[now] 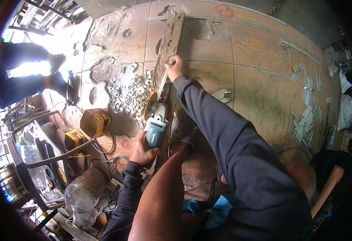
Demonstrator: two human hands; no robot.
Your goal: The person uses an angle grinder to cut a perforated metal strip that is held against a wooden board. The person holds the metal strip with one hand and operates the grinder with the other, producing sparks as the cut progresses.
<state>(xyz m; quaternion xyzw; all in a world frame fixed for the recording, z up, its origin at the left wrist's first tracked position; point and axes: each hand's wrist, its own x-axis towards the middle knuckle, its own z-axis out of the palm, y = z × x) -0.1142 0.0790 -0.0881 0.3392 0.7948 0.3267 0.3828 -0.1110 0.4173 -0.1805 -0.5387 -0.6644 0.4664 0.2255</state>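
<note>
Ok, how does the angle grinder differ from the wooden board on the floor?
The angle grinder has a teal body and grey metal head; the wooden board is weathered brown. The grinder is gripped in the left hand, while the board lies on the tiled floor. The board is also longer than the grinder. Both are longer than they are wide.

I am using two hands [177, 68] and gripping one angle grinder [156, 129]. I am counting one wooden plank [172, 38], one wrench-like tool [222, 95] and two yellow containers [92, 124]; dozens of small metal plates [129, 91] and many thin strips [304, 122] are lying too jumbled for exact counting.
</note>
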